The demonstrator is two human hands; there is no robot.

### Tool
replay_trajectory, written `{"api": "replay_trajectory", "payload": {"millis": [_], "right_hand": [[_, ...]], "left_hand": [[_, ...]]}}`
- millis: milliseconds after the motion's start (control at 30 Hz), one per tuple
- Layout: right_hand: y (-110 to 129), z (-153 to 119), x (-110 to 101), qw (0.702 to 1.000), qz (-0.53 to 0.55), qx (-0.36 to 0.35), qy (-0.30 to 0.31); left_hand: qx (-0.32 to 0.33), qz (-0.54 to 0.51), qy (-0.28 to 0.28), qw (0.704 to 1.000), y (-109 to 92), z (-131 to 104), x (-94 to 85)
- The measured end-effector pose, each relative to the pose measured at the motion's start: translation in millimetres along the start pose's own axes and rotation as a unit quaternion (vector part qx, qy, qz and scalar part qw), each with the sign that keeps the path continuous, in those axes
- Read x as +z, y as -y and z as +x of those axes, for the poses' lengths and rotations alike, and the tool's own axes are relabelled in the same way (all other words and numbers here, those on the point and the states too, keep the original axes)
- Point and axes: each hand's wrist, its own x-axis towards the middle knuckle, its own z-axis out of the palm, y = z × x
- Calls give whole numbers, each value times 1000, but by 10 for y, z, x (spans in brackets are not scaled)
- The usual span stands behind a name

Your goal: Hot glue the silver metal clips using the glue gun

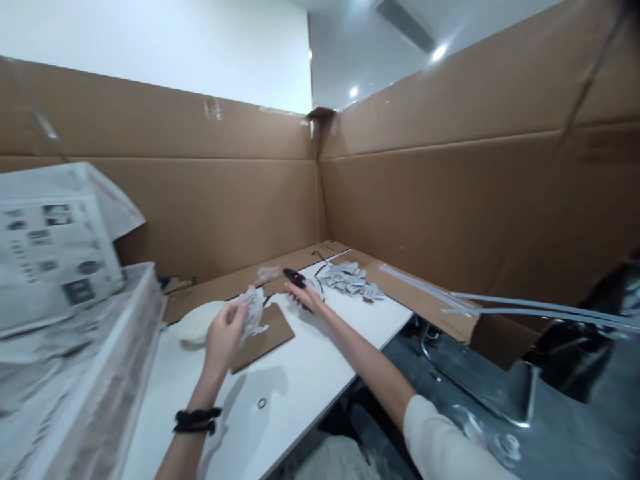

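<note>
My left hand (226,328) pinches a crumpled white printed wrapper (254,310), held above a brown cardboard square (267,343) on the white table (250,413). My right hand (306,297) is closed around a black tool with orange parts (295,277), which looks like a glue gun; its lower part is hidden by the fingers. Near it lies a thin black cord (321,267). Beyond my right hand is a pile of small white printed pieces (350,279). Left of the cardboard rests a pale round disc (197,323), partly behind my left hand.
A white crate (143,320) with printed white bags (55,247) stands at the left. Tall cardboard walls (240,207) enclose the back and right. Long clear strips (425,287) jut over the right edge. A small dark ring (261,403) lies near the front.
</note>
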Motion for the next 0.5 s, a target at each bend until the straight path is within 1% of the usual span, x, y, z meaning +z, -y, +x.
{"api": "replay_trajectory", "payload": {"millis": [67,133,233,400,500], "right_hand": [[-57,54,19,1000,-6,0,-13],[-126,103,32,999,-3,2,-43],[-208,139,43,998,-29,-13,-44],[-272,152,57,996,-71,-18,-43],[-303,175,57,997,-69,-32,-31]], "left_hand": [[28,-24,31,999,-66,-6,26],[58,-29,79,995,-129,-16,54],[72,-3,141,987,-150,1,78],[89,49,251,963,3,103,56],[83,75,273,956,130,136,33]]}}
